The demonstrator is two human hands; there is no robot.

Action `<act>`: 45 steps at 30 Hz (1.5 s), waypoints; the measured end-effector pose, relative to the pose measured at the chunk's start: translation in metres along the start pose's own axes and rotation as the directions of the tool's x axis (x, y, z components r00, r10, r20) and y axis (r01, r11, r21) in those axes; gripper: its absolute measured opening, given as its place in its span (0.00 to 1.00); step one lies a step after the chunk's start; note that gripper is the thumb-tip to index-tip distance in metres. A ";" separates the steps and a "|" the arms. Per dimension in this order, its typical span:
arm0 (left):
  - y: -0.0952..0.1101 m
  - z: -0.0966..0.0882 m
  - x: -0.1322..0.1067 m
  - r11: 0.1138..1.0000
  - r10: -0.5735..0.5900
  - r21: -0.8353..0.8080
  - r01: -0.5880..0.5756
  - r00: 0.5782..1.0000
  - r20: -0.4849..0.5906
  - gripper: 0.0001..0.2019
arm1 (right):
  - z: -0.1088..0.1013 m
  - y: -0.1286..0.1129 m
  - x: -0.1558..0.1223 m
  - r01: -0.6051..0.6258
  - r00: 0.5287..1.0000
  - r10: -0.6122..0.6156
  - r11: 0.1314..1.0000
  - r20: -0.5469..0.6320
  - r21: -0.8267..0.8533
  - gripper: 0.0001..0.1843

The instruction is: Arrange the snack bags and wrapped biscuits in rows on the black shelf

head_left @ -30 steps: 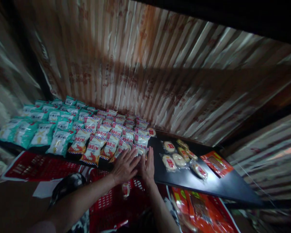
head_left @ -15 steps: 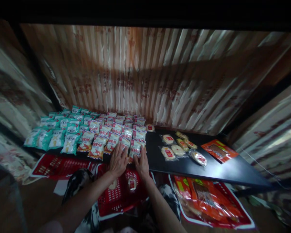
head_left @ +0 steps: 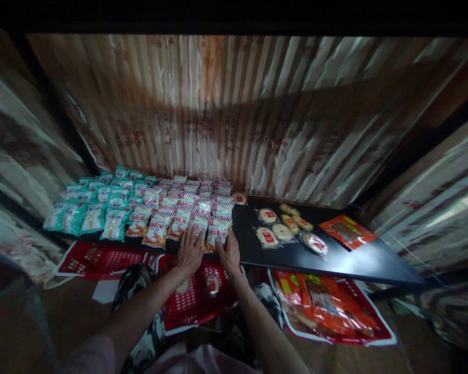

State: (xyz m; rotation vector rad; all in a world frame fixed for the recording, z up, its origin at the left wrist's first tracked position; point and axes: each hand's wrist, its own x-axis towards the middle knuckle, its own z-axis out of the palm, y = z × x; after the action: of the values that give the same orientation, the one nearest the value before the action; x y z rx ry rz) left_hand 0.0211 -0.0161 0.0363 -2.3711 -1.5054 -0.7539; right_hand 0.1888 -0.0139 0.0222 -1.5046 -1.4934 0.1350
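Note:
My left hand [head_left: 190,250] lies flat with fingers stretched on the front row of red-and-white snack packets [head_left: 187,208] on a black table [head_left: 335,259]. Just to its right, my right hand [head_left: 229,253] rests at the table's front edge, fingers touching a packet [head_left: 218,228] at the right end of that row. Both hands are open and flat. Left of the red-and-white packets lie rows of teal snack packets [head_left: 93,208].
Several clear-wrapped round cakes [head_left: 283,231] and an orange packet [head_left: 347,231] lie on the table's right half. Below the table sit red baskets [head_left: 195,301] holding a few cakes and a red basket of orange packets [head_left: 327,311]. Striped curtains hang behind and at the sides.
The view has tilted down and pulled back. Both hands stay on the front packets, drawn slightly toward the table's front edge.

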 end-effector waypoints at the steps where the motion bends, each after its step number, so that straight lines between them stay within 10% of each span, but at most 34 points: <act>1: 0.000 0.001 0.000 1.000 -0.001 0.000 0.001 1.000 0.002 0.28 | 0.000 0.001 0.000 -0.007 1.000 0.007 1.000 0.006 0.006 0.32; 16: -0.003 0.012 -0.005 0.999 -0.017 -0.037 0.015 0.999 -0.052 0.28 | -0.008 -0.002 0.005 -0.198 0.980 0.192 0.949 0.050 0.245 0.28; 37: -0.001 0.011 -0.008 1.000 -0.005 0.000 0.005 0.995 -0.100 0.29 | -0.008 0.001 0.009 -0.165 0.986 0.165 0.986 -0.004 0.015 0.29; 45: 0.004 -0.002 0.008 0.983 0.179 -0.007 -0.181 0.978 -0.105 0.27 | -0.006 0.003 0.007 -0.171 0.985 0.171 0.985 0.002 -0.007 0.29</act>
State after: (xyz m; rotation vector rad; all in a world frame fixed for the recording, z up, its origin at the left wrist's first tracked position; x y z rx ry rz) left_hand 0.0270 -0.0121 0.0423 -2.3994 -1.2287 -0.8347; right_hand 0.1960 -0.0109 0.0267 -1.6373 -1.3666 0.2343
